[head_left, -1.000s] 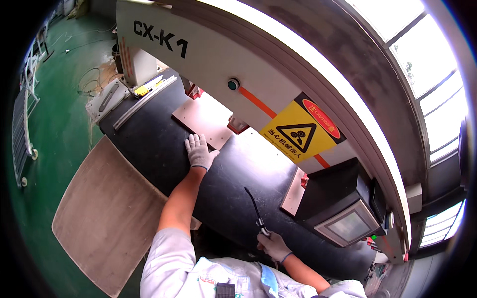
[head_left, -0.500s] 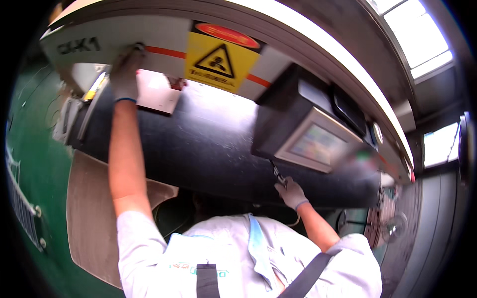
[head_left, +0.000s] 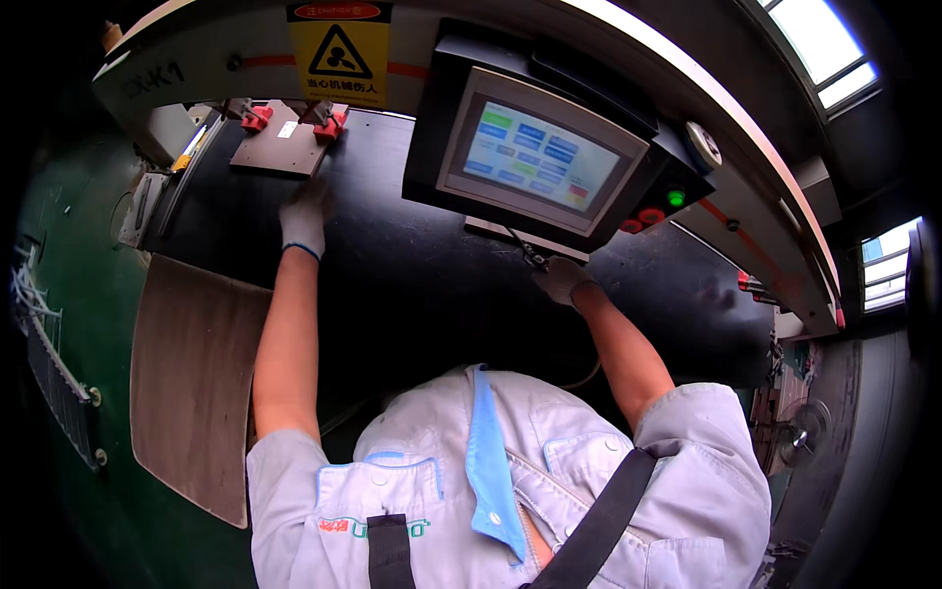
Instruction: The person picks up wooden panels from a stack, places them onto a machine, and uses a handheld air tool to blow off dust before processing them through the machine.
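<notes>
My left hand (head_left: 304, 218), in a pale glove, is over the black work surface (head_left: 392, 265). It holds nothing; its fingers are stretched out and slightly blurred. Just beyond it lies a flat brownish panel (head_left: 278, 147) with a small white label, between two red clamps (head_left: 329, 126) on the machine's beam. My gloved right hand (head_left: 563, 282) is closed around what looks like an air blow gun (head_left: 531, 255), its thin nozzle pointing away from me. Beyond the nozzle, the edge of another flat panel (head_left: 535, 239) shows, mostly hidden under the control box.
A control box with a lit touchscreen (head_left: 540, 152) juts over the surface, with red buttons and a green lamp (head_left: 676, 198) beside it. A yellow warning sign (head_left: 339, 54) is on the beam. A brown board (head_left: 196, 373) stands at the left, and a fan (head_left: 805, 432) at the right.
My left hand has come back from the beam towards me, uncovering the panel and clamps. My right hand has moved forward with the air blow gun, near the second panel. The view has shifted.
</notes>
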`<state>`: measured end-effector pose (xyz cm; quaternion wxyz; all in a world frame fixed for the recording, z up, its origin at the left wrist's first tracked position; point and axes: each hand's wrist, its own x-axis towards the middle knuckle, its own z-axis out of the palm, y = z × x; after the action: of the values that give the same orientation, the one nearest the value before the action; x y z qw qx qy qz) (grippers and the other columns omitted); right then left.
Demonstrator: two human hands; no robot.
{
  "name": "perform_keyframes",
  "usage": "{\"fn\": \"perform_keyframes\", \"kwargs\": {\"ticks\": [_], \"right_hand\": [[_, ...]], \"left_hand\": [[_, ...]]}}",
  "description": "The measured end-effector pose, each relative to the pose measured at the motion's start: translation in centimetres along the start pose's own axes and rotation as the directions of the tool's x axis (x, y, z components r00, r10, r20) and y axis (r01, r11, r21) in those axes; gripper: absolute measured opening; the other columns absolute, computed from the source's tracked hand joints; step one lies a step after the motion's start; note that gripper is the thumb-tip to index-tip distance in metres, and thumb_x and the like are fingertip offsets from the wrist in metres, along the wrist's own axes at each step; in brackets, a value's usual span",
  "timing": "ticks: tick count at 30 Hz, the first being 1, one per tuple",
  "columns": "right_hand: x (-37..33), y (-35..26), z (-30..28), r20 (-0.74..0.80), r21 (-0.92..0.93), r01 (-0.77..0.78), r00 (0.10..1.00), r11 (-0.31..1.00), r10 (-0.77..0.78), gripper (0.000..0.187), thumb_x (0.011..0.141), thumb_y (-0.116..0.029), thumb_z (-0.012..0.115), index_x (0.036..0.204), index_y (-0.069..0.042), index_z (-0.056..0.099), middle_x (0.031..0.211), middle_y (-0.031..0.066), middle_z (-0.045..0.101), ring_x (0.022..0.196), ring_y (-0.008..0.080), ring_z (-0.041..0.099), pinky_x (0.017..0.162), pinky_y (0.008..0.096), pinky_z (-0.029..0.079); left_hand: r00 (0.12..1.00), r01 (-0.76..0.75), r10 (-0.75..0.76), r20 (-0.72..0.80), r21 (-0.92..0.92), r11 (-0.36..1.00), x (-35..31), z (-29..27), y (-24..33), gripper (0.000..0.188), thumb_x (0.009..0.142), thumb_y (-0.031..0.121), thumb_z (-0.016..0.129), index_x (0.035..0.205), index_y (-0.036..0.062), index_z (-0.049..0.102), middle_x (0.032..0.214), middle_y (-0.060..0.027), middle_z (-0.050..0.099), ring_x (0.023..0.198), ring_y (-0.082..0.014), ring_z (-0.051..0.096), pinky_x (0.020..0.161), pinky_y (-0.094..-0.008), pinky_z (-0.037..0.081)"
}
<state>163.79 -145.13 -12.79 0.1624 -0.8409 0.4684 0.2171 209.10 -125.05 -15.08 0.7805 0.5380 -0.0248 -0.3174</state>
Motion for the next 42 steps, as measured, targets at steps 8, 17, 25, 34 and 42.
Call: {"fn": "perform_keyframes", "kwargs": {"ticks": [8, 17, 25, 34, 42], "right_hand": [[-1.6, 1.9, 0.7, -0.014, -0.106, 0.246, 0.969, 0.964, -0.248, 0.044, 0.099, -0.034, 0.058, 0.107, 0.004, 0.078, 0.112, 0.0274, 0.076, 0.106, 0.0432, 0.074, 0.093, 0.0490, 0.056], [-18.8, 20.1, 6.1, 0.211, -0.052, 0.205, 0.959, 0.977, -0.190, 0.048, 0.098, -0.045, 0.066, 0.119, -0.002, 0.070, 0.111, 0.0232, 0.076, 0.106, 0.0425, 0.072, 0.092, 0.0505, 0.057], [-30.9, 27.0, 7.0, 0.276, 0.465, -0.415, 0.907, 0.782, 0.318, 0.055, 0.095, -0.054, 0.068, 0.108, -0.002, 0.075, 0.099, 0.0210, 0.077, 0.098, 0.0395, 0.074, 0.089, 0.0451, 0.057], [-32.2, 24.9, 12.8, 0.375, 0.577, -0.446, 0.889, 0.684, 0.264, 0.055, 0.092, -0.057, 0.070, 0.096, -0.002, 0.075, 0.080, 0.0170, 0.073, 0.076, 0.0312, 0.074, 0.073, 0.0417, 0.058], [-31.4, 25.2, 10.8, 0.540, 0.490, -0.510, 0.814, 0.707, 0.213, 0.047, 0.092, -0.048, 0.072, 0.088, -0.001, 0.075, 0.070, 0.0109, 0.069, 0.064, 0.0228, 0.068, 0.065, 0.0380, 0.054]], "left_hand": [[0.957, 0.277, -0.291, -0.012, 0.340, 0.899, -17.6, 4.1, -15.9, 0.029, 0.101, 0.019, 0.070, 0.126, 0.0037, 0.070, 0.106, -0.0102, 0.072, 0.098, -0.0256, 0.072, 0.077, -0.0364, 0.058], [0.626, -0.778, -0.210, 0.751, 0.584, -0.231, -27.9, 10.3, -19.8, 0.086, 0.082, 0.042, 0.084, 0.153, 0.0072, 0.052, 0.163, -0.0220, 0.043, 0.153, -0.0431, 0.036, 0.124, -0.0547, 0.032], [0.426, -0.889, -0.402, 0.811, 0.292, -0.353, -31.4, 15.1, -26.5, 0.115, 0.074, 0.071, 0.079, 0.160, 0.0048, 0.041, 0.165, -0.0269, 0.028, 0.156, -0.0535, 0.014, 0.126, -0.0694, 0.005], [0.538, -0.840, -0.413, 0.735, 0.424, -0.339, -28.5, 18.3, -22.3, 0.106, 0.076, 0.069, 0.078, 0.152, 0.0033, 0.044, 0.150, -0.0231, 0.040, 0.146, -0.0481, 0.031, 0.122, -0.0615, 0.020], [0.705, -0.708, -0.221, 0.673, 0.681, -0.185, -26.9, 13.2, -25.1, 0.093, 0.093, 0.046, 0.071, 0.157, -0.0072, 0.030, 0.165, -0.0370, 0.027, 0.155, -0.0545, 0.020, 0.128, -0.0615, 0.013]]}}
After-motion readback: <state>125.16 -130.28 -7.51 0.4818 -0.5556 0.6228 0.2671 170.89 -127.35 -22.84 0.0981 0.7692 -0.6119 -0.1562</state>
